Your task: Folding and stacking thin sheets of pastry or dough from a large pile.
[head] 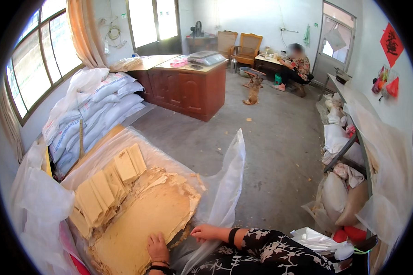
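My left hand (158,246) lies palm down on the near edge of a broad stack of thin yellow sheets (143,211), which look like flat pancakes. The stack's rim is ragged and flaky. To its right, my right hand (203,232) hovers with bent fingers beside a clear plastic sheet (223,202); whether it pinches anything is not visible. Folded yellow sheets (99,196) stand in an overlapping row along the stack's far left side. Beneath everything spreads a plastic-covered work surface (158,151) with crumbs and broken flakes on it.
White printed sacks (106,103) are piled by the window. A red-brown wooden desk (189,89) stands beyond. At the back, a person (297,67) sits at a low table (266,62), near a dog (253,92). A long shelf (354,117) with bags underneath lines the right wall.
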{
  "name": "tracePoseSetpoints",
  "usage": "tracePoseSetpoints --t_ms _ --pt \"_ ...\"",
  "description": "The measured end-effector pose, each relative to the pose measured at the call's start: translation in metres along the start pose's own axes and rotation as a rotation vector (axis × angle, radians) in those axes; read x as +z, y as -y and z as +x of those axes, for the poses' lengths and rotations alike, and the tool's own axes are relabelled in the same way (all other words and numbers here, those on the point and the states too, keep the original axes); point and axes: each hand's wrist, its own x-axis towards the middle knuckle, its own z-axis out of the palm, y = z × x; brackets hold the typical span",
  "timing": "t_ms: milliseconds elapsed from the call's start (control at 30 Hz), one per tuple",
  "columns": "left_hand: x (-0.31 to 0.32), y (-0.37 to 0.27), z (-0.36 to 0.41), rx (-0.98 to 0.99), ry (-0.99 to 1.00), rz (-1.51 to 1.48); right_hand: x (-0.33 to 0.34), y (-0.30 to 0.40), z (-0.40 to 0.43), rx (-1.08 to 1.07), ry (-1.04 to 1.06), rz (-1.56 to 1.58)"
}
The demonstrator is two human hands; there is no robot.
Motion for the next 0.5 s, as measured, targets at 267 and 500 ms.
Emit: tracePoseSetpoints --t_ms 267,500 --pt "-0.032 0.061 0.050 -0.114 0.217 -0.424 -0.027 0.040 0.002 -0.074 0.153 0.291" --pt "-0.037 0.069 0.050 -0.226 0.186 -0.624 -0.002 0.081 0.036 -0.118 0.054 0.674"
